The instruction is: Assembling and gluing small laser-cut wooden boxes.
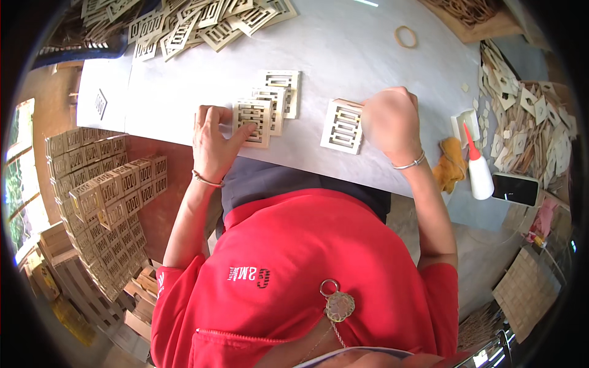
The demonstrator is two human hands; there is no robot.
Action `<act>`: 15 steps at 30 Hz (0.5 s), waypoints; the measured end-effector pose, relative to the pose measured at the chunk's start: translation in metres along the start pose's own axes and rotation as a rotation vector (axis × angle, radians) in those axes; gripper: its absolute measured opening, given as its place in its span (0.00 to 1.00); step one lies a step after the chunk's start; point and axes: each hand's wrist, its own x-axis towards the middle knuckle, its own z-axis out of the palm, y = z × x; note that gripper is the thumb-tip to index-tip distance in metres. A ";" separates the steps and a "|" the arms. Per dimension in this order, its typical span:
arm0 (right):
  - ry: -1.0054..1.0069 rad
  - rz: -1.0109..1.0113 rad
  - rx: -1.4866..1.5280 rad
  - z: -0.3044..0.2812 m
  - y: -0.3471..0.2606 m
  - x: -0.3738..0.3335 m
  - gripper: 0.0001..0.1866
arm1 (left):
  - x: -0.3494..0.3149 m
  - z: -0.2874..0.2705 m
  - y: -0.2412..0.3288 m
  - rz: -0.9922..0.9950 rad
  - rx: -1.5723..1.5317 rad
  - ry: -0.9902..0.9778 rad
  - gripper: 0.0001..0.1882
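My left hand (210,142) is closed around the left edge of a pale slotted wooden panel (254,138), its thumb lying over the face. This panel overlaps two similar panels, a middle one (278,113) and a far one (293,92), in a stepped row on the table. My right hand (392,126) is bent at the right edge of another slotted panel (342,127), which lies slightly turned near the table's front. A blur covers that hand, so its fingers and any grip cannot be made out.
Many loose panels (211,27) are heaped at the far left of the pale table (350,55). A rubber band (405,37) lies farther back. Right of me are a yellow cloth (450,164), a white glue bottle (481,178), a phone (515,189) and wood offcuts (527,116). Slotted boxes (116,190) are stacked left.
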 end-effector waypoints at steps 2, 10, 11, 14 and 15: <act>-0.001 0.009 -0.020 0.000 0.000 0.000 0.03 | 0.003 -0.002 -0.003 -0.073 -0.155 -0.047 0.14; -0.023 0.025 -0.018 0.002 0.007 -0.001 0.05 | 0.006 -0.011 0.026 -0.205 -0.947 -0.200 0.06; -0.032 0.031 -0.018 0.002 0.006 -0.001 0.04 | 0.008 -0.005 0.035 -0.191 -0.967 -0.214 0.06; -0.014 0.030 0.015 0.003 0.006 -0.002 0.06 | 0.015 0.016 0.049 -0.090 -0.880 -0.245 0.08; -0.010 0.038 0.013 0.004 0.007 -0.002 0.06 | 0.017 0.021 0.061 -0.068 -0.921 -0.250 0.08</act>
